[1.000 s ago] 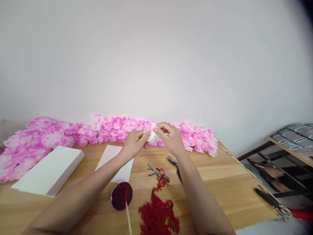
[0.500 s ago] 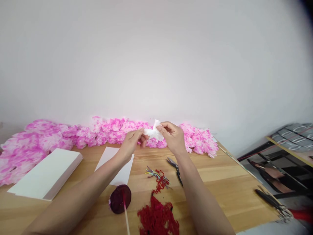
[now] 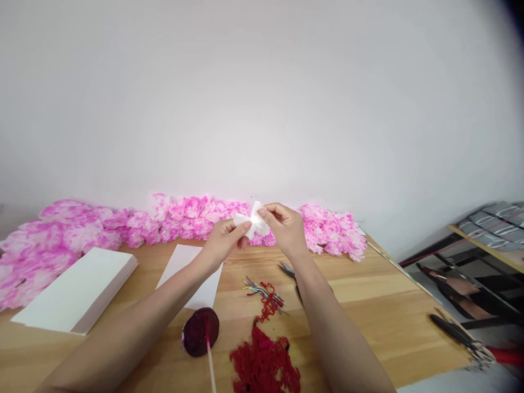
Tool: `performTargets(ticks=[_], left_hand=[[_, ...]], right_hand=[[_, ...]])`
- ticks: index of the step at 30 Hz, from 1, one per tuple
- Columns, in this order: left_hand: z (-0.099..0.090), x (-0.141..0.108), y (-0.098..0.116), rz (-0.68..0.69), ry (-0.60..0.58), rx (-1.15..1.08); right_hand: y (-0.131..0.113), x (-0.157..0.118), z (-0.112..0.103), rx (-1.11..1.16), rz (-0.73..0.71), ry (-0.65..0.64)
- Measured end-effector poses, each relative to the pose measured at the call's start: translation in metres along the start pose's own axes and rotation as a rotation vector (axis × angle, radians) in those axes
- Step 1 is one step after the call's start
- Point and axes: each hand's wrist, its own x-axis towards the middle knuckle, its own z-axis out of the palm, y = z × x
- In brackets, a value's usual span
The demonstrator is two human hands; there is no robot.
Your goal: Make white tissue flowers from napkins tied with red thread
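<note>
Left hand [image 3: 225,237] and right hand [image 3: 282,221]: fingertips pinching white paper [image 3: 254,219], raised before pink flowers [image 3: 192,215] | scissors [image 3: 288,269] near right forearm | bare wood between them and the table's [image 3: 393,316] right edge

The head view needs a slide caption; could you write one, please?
Left hand and right hand hold white paper before pink flowers.

Pink mottles the white flowers [image 3: 192,215] above the yellowish-brown, wood-grained table [image 3: 368,316].
</note>
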Motion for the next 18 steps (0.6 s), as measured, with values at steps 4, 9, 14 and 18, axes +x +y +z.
performTargets(ticks=[4,9,14,18], left_hand=[[-0.004,0.001,0.000,-0.005,0.041,-0.076],[-0.006,0.000,0.000,-0.007,0.014,-0.157],[-0.003,0.001,0.001,-0.010,0.009,-0.153],[-0.003,0.002,-0.001,-0.008,0.015,-0.156]], right_hand=[[0.003,0.006,-0.012,0.122,0.075,0.054],[0.000,0.008,-0.021,0.129,0.131,-0.052],[-0.001,0.007,-0.020,0.149,0.193,-0.255],[0.002,0.007,-0.021,0.169,0.184,-0.333]])
